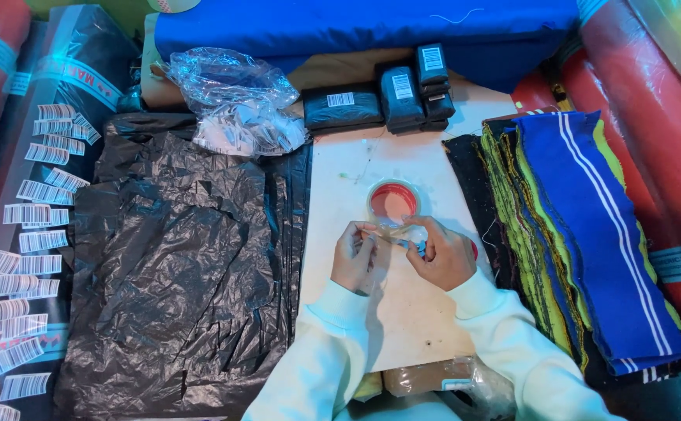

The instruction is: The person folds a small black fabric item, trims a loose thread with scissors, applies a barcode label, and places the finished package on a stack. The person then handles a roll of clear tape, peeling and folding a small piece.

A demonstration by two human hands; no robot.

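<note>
A clear round tape roll (393,204) lies just beyond both hands; left hand (354,255) and right hand (443,253) each pinch a pulled strip of clear tape (393,231) above the pale table (340,168).

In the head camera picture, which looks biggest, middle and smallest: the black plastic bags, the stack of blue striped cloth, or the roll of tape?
1. Black plastic bags, the biggest by far.
2. Stack of blue striped cloth, clearly smaller than the bags.
3. Roll of tape, the smallest, just beyond both hands.
</note>
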